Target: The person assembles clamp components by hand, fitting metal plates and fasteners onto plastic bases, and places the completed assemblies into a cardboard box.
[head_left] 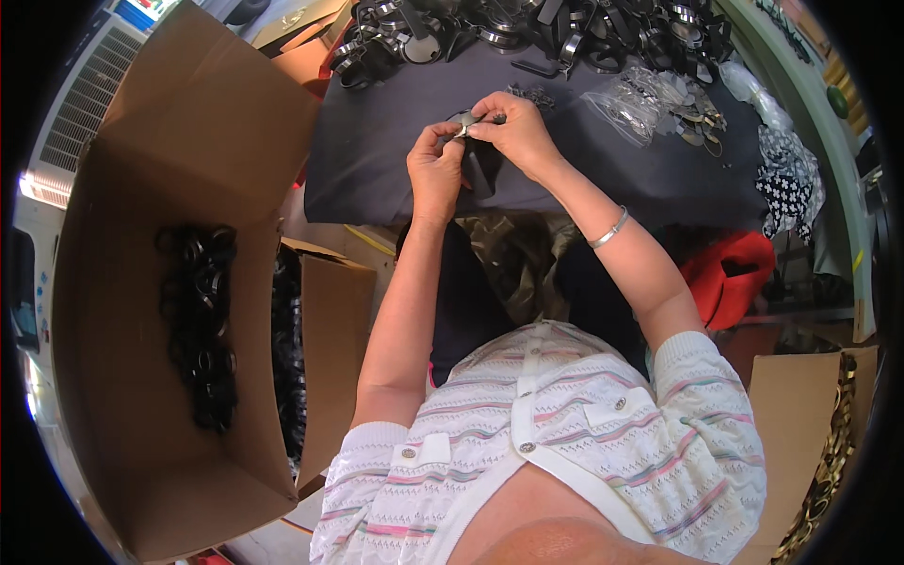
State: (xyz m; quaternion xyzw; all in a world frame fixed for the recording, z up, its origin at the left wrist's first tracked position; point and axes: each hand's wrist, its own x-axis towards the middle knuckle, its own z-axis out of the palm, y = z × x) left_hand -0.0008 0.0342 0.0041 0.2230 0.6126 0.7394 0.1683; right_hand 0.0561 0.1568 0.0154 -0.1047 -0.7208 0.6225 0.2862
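Observation:
Both my hands meet over the dark cloth on the table, closed around one small black-and-silver piece. It has a rounded metal part, and a flat black strip hangs below it; its exact kind I cannot make out. My left hand pinches the piece from the left with thumb and fingers. From the right, my right hand grips it, fingertips pressed close to the left thumb. A small heap of tiny metal parts lies just beyond the right hand.
Black-and-silver ringed pieces are heaped along the table's far side. A clear plastic bag of small metal parts lies at right. An open carton with black pieces stands left; another carton with gold-coloured parts stands lower right.

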